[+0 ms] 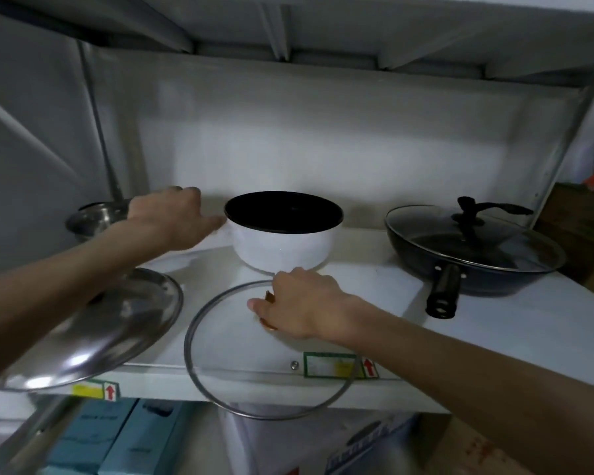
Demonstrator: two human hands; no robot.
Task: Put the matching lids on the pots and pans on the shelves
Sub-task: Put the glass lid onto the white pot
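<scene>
A white pot (pixel 288 248) with a black inside stands uncovered at the middle of the shelf. My left hand (pixel 172 217) grips its white handle on the left side. In front of the pot lies a glass lid (pixel 220 341) with a metal rim, overhanging the shelf's front edge. My right hand (pixel 299 305) is closed around its brown knob. A steel lid (pixel 117 323) lies at the front left under my left forearm. A steel pot (pixel 96 217) stands at the back left, partly hidden by my hand.
A black frying pan (pixel 474 265) with its glass lid on sits at the right, its handle pointing to the front. The white shelf (pixel 494 341) has a low shelf close overhead. Blue boxes (pixel 117 437) stand on the level below.
</scene>
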